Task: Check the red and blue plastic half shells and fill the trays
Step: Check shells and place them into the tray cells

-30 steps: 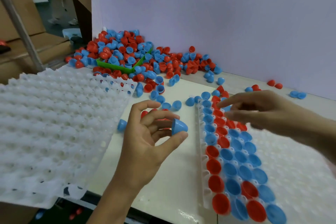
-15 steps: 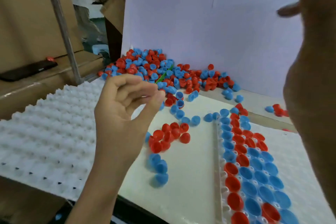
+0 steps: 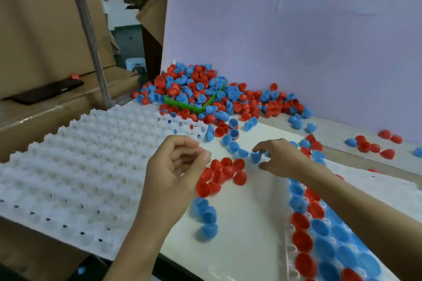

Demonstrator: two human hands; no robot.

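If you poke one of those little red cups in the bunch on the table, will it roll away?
Probably it wobbles or skids more than it rolls. The red cups are rounded domes lying at odd angles, so they look tippy. They seem thin, hollow plastic, likely very light. Packed together, a poked one would probably nudge its neighbours.
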